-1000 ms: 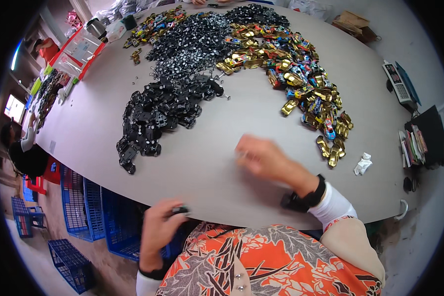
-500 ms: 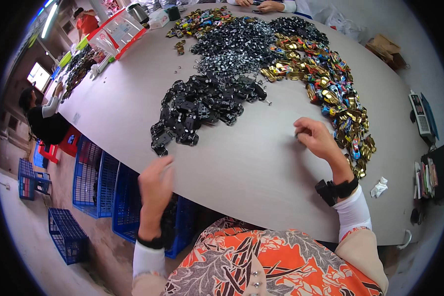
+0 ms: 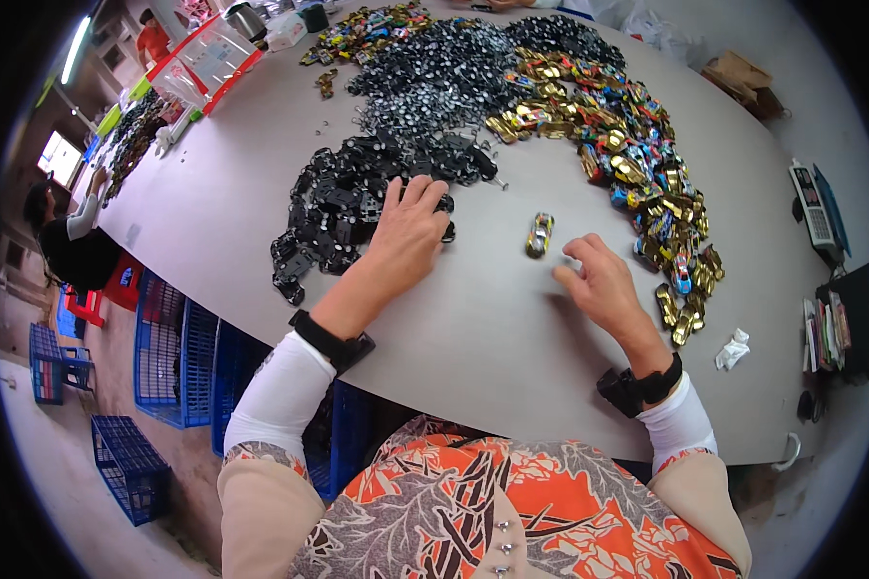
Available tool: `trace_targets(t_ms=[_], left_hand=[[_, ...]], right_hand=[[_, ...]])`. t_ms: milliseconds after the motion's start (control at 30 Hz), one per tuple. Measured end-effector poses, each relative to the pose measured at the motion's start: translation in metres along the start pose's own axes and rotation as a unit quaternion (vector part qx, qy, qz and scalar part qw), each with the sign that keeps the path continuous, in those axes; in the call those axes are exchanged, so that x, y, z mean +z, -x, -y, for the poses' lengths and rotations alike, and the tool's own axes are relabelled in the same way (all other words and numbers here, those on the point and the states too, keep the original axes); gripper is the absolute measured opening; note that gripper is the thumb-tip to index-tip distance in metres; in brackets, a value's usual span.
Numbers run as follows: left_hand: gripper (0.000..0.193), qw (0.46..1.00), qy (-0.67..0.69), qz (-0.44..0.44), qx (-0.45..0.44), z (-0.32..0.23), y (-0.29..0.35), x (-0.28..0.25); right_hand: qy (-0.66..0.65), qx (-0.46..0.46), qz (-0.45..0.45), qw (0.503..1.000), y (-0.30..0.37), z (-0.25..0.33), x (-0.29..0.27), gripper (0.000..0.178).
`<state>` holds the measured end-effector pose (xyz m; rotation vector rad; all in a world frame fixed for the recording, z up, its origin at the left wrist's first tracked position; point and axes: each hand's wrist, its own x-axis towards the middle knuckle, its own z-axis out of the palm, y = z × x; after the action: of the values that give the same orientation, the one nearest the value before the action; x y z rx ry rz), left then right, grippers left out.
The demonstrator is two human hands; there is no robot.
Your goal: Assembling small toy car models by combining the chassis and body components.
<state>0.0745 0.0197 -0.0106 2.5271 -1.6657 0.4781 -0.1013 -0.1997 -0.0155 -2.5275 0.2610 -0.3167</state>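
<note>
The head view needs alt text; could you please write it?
A person's left hand is over a pile of black toy-car chassis; the right hand is beside a single toy car on a grey table, with gold and multicoloured car bodies to the right.

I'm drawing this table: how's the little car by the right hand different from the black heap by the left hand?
The little car sits alone; the black heap is many parts piled together. The little car is colourful; the black heap is mostly dark. Both are on the table.
</note>
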Motion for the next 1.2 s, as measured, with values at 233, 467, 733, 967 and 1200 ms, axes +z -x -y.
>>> trace_targets(t_ms=[233,467,733,967,1200], left_hand=[[0.015,0.708,0.658,-0.015,-0.258,-0.041,0.005,-0.009],[0.035,0.327,0.908,0.003,-0.264,-0.046,0.039,-0.002],[0.036,0.301,0.914,-0.010,-0.272,-0.053,0.051,-0.006],[0.035,0.440,0.834,-0.033,-0.331,-0.077,0.044,-0.003],[0.026,0.406,0.844,-0.024,-0.350,-0.090,0.041,-0.016]], right_hand=[[0.133,-0.009,-0.110,0.985,-0.041,0.012,0.020,0.031],[0.240,-0.040,0.013,0.970,-0.059,0.016,0.027,0.014],[0.001,-0.051,0.094,0.994,-0.054,0.010,0.017,0.020],[-0.550,0.088,0.223,0.800,-0.002,0.052,0.009,0.034],[-0.604,0.144,0.197,0.759,0.015,0.041,0.018,0.029]])
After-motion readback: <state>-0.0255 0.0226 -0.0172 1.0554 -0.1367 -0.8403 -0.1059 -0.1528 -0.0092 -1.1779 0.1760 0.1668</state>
